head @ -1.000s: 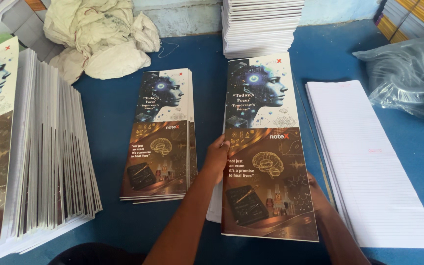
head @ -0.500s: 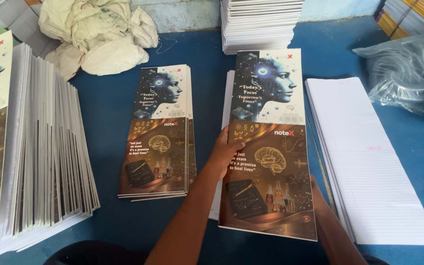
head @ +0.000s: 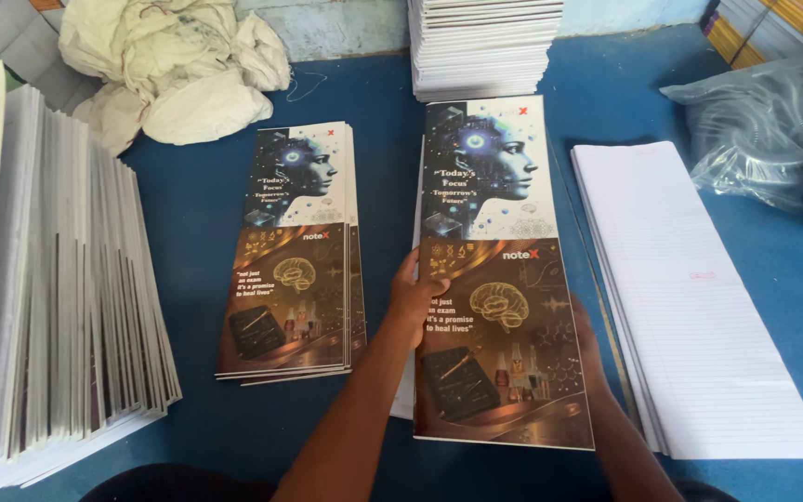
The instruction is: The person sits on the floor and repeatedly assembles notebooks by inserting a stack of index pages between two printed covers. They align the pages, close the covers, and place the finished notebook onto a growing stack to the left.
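My left hand (head: pixel 417 299) and right hand (head: pixel 585 336) grip the cover (head: pixel 499 279), now slid toward twelve o'clock, squarer over its pages (head: pixel 404 395).

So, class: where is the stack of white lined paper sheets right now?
In the head view, the stack of white lined paper sheets lies on the blue table, right of the printed cover sheet both hands hold, below the clear plastic bags.

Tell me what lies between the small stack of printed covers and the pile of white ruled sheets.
In the head view: the printed cover sheet held by both hands, left hand and right hand, on the blue table.
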